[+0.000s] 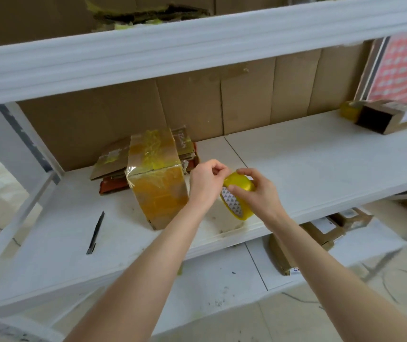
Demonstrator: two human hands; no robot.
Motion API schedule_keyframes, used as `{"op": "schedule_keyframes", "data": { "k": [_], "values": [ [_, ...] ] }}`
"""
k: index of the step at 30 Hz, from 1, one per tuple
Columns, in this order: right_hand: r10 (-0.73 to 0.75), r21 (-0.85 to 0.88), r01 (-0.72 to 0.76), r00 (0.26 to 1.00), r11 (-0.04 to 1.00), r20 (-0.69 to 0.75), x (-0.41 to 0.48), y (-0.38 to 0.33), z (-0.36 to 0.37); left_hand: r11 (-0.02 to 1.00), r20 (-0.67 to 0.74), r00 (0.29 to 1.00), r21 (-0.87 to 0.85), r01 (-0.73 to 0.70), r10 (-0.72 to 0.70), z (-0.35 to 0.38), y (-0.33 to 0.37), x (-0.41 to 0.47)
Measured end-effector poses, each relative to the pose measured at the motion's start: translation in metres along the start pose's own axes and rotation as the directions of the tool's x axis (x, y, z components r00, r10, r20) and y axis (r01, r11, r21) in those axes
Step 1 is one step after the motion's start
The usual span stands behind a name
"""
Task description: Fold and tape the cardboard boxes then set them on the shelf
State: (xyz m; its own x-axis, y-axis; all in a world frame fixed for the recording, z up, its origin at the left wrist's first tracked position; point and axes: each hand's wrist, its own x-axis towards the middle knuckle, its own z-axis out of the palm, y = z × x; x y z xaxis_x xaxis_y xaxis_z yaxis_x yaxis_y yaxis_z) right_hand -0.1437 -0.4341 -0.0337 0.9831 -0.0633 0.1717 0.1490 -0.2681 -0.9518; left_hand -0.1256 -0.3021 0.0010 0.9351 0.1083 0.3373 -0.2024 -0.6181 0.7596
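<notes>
Both of my hands are on the tape roll (238, 196). My right hand (253, 192) grips it from the right side, with the fingers curled over the top and the thumb on the near face. My left hand (207, 180) has its fingers bent in tight and pinches at the top edge of the roll. I think it is picking for the loose end of the tape, but the end itself is too small for me to see.

The box (156, 186) stands on the shelf (308, 164), just to the left of my hands. It is folded shut and shiny with yellow tape. Its long side runs from the front edge of the shelf back toward the wall, leaning a little to the right. My left hand is the near one - it is just beside the box's right side, and I can't tell if they touch. So any tape I pull has to go left, across to the box.

Some flat cardboard (109, 159) lies behind the box. A black knife (95, 233) lies further left - well apart from both hands.
</notes>
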Motion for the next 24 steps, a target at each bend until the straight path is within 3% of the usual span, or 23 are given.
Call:
{"op": "schedule_keyframes", "data": {
  "k": [3,13,18,24],
  "values": [
    [0.037,0.053,-0.037,0.999,0.998,0.009,-0.001,0.006,-0.004,0.999,-0.004,0.999,0.034,-0.041,0.041,0.010,0.003,-0.001],
    [0.008,-0.071,-0.006,1.000,0.997,0.029,0.014,0.015,-0.019,0.994,-0.044,0.995,-0.045,-0.095,0.093,0.020,0.016,-0.012],
    [0.017,-0.061,-0.009,0.991,0.998,0.130,0.011,0.020,-0.019,0.989,0.005,0.994,-0.102,0.111,-0.111,0.012,0.006,-0.004],
    [0.013,-0.075,0.003,0.976,0.997,0.215,0.007,0.018,-0.013,0.977,0.063,0.983,-0.112,0.179,-0.173,-0.002,0.003,-0.003]
  ]
}}
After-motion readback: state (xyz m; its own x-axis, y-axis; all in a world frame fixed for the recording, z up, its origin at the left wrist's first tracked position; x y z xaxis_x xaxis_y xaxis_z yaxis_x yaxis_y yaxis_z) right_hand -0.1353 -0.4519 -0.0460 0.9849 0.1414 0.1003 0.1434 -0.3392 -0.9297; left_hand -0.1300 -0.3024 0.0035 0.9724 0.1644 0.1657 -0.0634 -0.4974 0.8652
